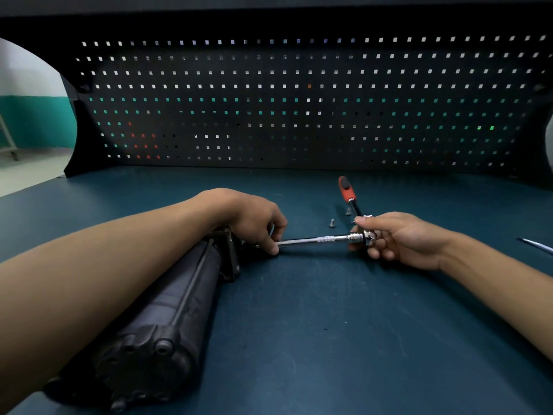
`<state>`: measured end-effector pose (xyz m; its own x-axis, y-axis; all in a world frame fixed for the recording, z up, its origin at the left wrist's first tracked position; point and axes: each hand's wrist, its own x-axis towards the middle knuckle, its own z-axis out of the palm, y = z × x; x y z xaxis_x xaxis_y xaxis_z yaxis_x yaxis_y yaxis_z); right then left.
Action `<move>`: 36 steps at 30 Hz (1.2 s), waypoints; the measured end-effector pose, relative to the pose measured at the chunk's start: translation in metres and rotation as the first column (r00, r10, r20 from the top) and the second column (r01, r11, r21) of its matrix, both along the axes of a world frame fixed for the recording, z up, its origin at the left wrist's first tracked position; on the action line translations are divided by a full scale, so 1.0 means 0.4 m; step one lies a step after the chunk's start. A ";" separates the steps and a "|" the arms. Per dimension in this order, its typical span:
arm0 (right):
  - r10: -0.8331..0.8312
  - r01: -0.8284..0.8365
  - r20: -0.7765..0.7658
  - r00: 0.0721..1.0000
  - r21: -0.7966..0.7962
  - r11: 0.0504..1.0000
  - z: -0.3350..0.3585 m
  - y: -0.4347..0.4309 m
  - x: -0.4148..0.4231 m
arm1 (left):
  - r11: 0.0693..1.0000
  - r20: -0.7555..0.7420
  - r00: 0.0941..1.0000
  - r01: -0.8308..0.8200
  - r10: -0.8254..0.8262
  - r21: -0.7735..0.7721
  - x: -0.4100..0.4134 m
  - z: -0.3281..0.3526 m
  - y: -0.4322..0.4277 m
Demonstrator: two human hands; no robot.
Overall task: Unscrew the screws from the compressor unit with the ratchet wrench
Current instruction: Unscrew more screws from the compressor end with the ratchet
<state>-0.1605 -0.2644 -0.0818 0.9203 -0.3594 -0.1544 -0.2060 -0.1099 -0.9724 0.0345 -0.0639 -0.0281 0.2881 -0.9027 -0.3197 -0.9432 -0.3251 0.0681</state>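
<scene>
On the bench, left hand pinches the extension bar, right hand grips the wrench head; seemingly mid-unscrewing, so swing the handle next.

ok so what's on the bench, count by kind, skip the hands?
Compressor unit: 1
Ratchet wrench: 1
Loose screws: 2
Thin metal piece at the right edge, cut off, can't tell what it is: 1
Total: 5

Just bare forearms and bare hands here: the left hand has its arm coming in from 8 o'clock, the right hand from 4 o'clock.
</scene>
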 end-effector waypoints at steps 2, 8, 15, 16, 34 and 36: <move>0.009 -0.009 0.011 1.000 0.016 1.000 -0.004 -0.006 -0.003 | 1.000 -0.005 1.000 -0.006 0.006 0.000 0.001 -0.002 -0.001; 0.032 -0.039 0.091 0.995 0.070 0.997 -0.010 -0.014 -0.011 | 1.000 0.014 1.000 -0.011 0.011 0.012 0.007 -0.006 -0.005; 0.095 -0.091 0.171 0.981 -0.029 0.995 -0.023 -0.007 -0.019 | 1.000 0.019 1.000 -0.008 0.008 0.019 0.012 -0.009 -0.004; 0.104 -0.093 0.171 0.980 -0.068 0.993 -0.025 -0.004 -0.019 | 1.000 0.017 1.000 -0.011 0.011 0.018 0.012 -0.009 -0.004; 0.086 -0.060 0.214 0.973 -0.124 0.990 -0.039 -0.005 -0.007 | 0.999 0.030 0.999 -0.035 0.036 -0.024 0.010 -0.010 -0.004; 0.075 -0.059 0.161 0.984 -0.099 0.993 -0.028 0.003 -0.006 | 0.999 0.035 0.999 -0.036 0.037 -0.019 0.010 -0.010 -0.004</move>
